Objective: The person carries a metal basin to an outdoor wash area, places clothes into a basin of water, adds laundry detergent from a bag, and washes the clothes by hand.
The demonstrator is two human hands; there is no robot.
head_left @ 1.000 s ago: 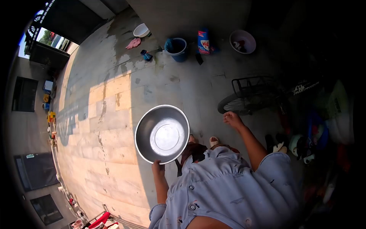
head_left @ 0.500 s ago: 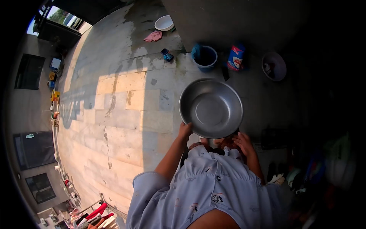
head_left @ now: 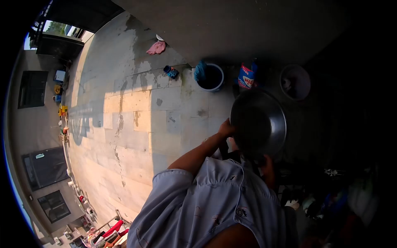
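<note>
A wide, round metal basin (head_left: 258, 124) is held out in front of me, tilted, its inside mostly in shadow. My left hand (head_left: 226, 129) grips the rim on the left side. At the near edge of the basin is my right hand (head_left: 268, 166), closed at the rim. Its fingers are dim and partly hidden in shadow. Just past the basin's far rim stands a blue and red packet (head_left: 246, 76) with white lettering.
By the wall are a bucket (head_left: 221, 82) with a blue cloth (head_left: 200, 71) over its edge and a pale tub (head_left: 306, 84). A pink cloth (head_left: 156, 48) and a small blue object (head_left: 170, 72) lie on the paved floor (head_left: 132, 153). Clothes (head_left: 111, 234) hang at lower left.
The basin has moved right into deeper shadow and tilted, with both hands following it. My view has shifted, so the white basin at the back is now mostly hidden behind the wall.
</note>
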